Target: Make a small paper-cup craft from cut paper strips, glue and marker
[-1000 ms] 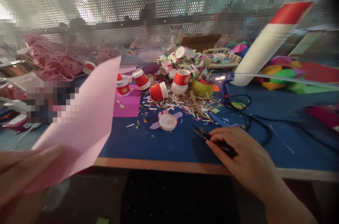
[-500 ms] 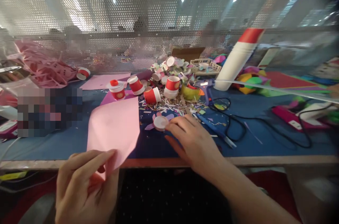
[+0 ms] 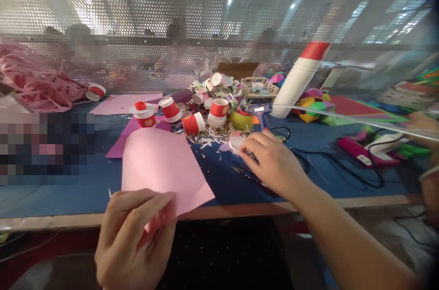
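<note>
Pink paper (image 3: 161, 169) is pinched in the left hand (image 3: 133, 235) at the desk's (image 3: 68, 198) front edge; the right hand (image 3: 274, 164) grips a white cup lid (image 3: 236, 143), ready for joining.

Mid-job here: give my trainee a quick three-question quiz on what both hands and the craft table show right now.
1. True or false: the left hand pinches the pink paper sheet.
2. What does the right hand touch? A) glue gun B) white round lid C) scissors
3. Fill in: the big white bottle has a ___ cap.

Key: 1 true. 2 B, the white round lid. 3 red.
</note>
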### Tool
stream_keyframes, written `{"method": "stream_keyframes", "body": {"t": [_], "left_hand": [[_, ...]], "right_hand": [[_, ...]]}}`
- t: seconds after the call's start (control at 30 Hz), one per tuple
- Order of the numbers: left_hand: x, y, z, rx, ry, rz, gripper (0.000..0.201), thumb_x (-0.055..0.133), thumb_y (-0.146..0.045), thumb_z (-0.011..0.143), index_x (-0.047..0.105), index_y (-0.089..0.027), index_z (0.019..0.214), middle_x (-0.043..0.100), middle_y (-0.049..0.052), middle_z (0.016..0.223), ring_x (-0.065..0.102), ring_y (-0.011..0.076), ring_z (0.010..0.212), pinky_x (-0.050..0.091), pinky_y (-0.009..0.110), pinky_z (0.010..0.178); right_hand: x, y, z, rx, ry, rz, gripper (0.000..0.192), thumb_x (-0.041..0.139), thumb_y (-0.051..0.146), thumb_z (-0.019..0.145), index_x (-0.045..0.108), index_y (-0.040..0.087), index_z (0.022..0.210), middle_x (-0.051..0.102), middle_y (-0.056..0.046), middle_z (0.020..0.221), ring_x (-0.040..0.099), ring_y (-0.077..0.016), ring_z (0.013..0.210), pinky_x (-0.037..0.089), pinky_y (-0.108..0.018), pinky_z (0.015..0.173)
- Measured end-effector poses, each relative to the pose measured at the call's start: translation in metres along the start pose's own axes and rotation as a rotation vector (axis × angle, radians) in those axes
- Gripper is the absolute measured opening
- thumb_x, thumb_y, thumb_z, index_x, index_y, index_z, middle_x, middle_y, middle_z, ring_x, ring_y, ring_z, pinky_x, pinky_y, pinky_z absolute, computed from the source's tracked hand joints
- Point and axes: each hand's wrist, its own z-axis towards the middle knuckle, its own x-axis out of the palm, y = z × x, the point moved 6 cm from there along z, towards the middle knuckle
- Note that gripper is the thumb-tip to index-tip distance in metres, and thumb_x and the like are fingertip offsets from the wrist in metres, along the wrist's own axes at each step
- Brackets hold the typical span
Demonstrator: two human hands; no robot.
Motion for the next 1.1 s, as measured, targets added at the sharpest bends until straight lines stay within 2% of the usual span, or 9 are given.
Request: {"method": "stream_keyframes", "body": {"t": [0.07, 0.13, 0.23, 0.33, 0.43, 0.7, 0.8, 0.97, 1.1], "left_hand": [[0.013, -0.005, 0.000, 0.005, 0.043, -0.020, 0.031, 0.073, 0.003, 0.080, 0.073, -0.019, 0.103, 0.065, 0.005, 0.096, 0.061, 0.0181, 0.085, 0.050, 0.033, 0.075], [0.031, -0.010, -0.003, 0.002, 0.167, -0.055, 0.029, 0.068, 0.001, 0.084, 0.071, -0.020, 0.104, 0.064, 0.005, 0.096, 0.060, 0.0185, 0.087, 0.051, 0.032, 0.075], [0.055, -0.013, -0.013, -0.038, 0.369, -0.072, 0.028, 0.061, -0.001, 0.087, 0.070, -0.021, 0.105, 0.063, 0.006, 0.096, 0.057, 0.0210, 0.089, 0.050, 0.033, 0.073], [0.065, -0.015, -0.022, -0.064, 0.516, -0.057, 0.021, 0.064, -0.009, 0.090, 0.070, -0.022, 0.105, 0.066, 0.006, 0.098, 0.056, 0.0236, 0.090, 0.050, 0.036, 0.073], [0.065, -0.016, -0.025, -0.075, 0.606, -0.071, 0.019, 0.066, -0.014, 0.091, 0.069, -0.022, 0.107, 0.069, 0.007, 0.101, 0.058, 0.0255, 0.092, 0.050, 0.040, 0.075], [0.063, -0.019, -0.026, -0.069, 0.664, -0.094, 0.019, 0.063, -0.013, 0.092, 0.067, -0.022, 0.109, 0.070, 0.008, 0.105, 0.059, 0.0271, 0.096, 0.053, 0.044, 0.076], [0.062, -0.018, -0.026, -0.085, 0.688, -0.107, 0.019, 0.062, -0.012, 0.093, 0.067, -0.022, 0.109, 0.069, 0.008, 0.106, 0.060, 0.0263, 0.097, 0.054, 0.044, 0.078], [0.055, -0.017, -0.019, -0.101, 0.719, -0.140, 0.022, 0.060, -0.013, 0.094, 0.064, -0.022, 0.114, 0.068, 0.008, 0.109, 0.063, 0.0240, 0.098, 0.058, 0.040, 0.078], [0.053, -0.017, -0.018, -0.103, 0.710, -0.139, 0.024, 0.059, -0.014, 0.095, 0.063, -0.022, 0.117, 0.068, 0.009, 0.111, 0.066, 0.0235, 0.098, 0.060, 0.039, 0.078]], "right_hand": [[0.002, -0.019, -0.008, 0.046, -0.002, -0.006, 0.013, 0.058, 0.017, 0.096, 0.063, 0.019, 0.085, 0.065, -0.010, 0.090, 0.057, -0.0288, 0.089, 0.047, -0.045, 0.085], [0.006, -0.031, -0.015, 0.067, 0.008, 0.021, 0.010, 0.062, 0.017, 0.093, 0.062, 0.020, 0.084, 0.065, -0.008, 0.087, 0.059, -0.0283, 0.088, 0.049, -0.043, 0.083], [0.007, -0.038, -0.024, 0.094, -0.003, 0.079, 0.004, 0.064, 0.016, 0.091, 0.063, 0.021, 0.090, 0.065, -0.008, 0.096, 0.062, -0.0267, 0.093, 0.051, -0.041, 0.085], [0.005, -0.038, -0.028, 0.113, -0.018, 0.130, 0.003, 0.063, 0.018, 0.092, 0.063, 0.021, 0.092, 0.065, -0.009, 0.102, 0.063, -0.0261, 0.097, 0.051, -0.041, 0.089], [0.005, -0.037, -0.029, 0.109, -0.003, 0.173, 0.007, 0.062, 0.019, 0.093, 0.064, 0.021, 0.087, 0.066, -0.008, 0.099, 0.063, -0.0257, 0.095, 0.052, -0.042, 0.087], [0.004, -0.033, -0.028, 0.098, 0.009, 0.268, 0.015, 0.060, 0.025, 0.097, 0.071, 0.022, 0.086, 0.075, -0.007, 0.098, 0.070, -0.0239, 0.095, 0.054, -0.041, 0.090], [0.002, -0.033, -0.027, 0.113, 0.018, 0.295, 0.019, 0.057, 0.029, 0.099, 0.072, 0.022, 0.090, 0.077, -0.007, 0.102, 0.071, -0.0236, 0.099, 0.054, -0.041, 0.092], [-0.001, -0.033, -0.027, 0.138, 0.032, 0.353, 0.022, 0.054, 0.034, 0.102, 0.072, 0.023, 0.099, 0.077, -0.007, 0.108, 0.072, -0.0223, 0.099, 0.057, -0.037, 0.086], [-0.003, -0.036, -0.032, 0.216, 0.018, 0.408, 0.024, 0.054, 0.038, 0.102, 0.073, 0.024, 0.105, 0.076, -0.007, 0.111, 0.072, -0.0223, 0.099, 0.058, -0.036, 0.086]]}}
